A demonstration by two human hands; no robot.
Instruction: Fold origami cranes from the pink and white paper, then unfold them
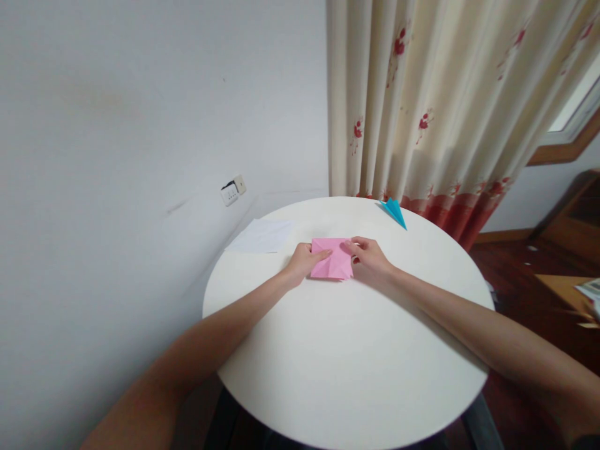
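Pink origami paper (330, 259), already folded to a small creased shape, lying flat on the round white surface (347, 362), far side of the middle, between left hand (302, 261) and right hand (370, 256). Both grips pressing down on its opposite edges, fingers flat and not clamped around it. Probably very light, thin, easy to crease or slide; best held at edges and corners with fingertips.
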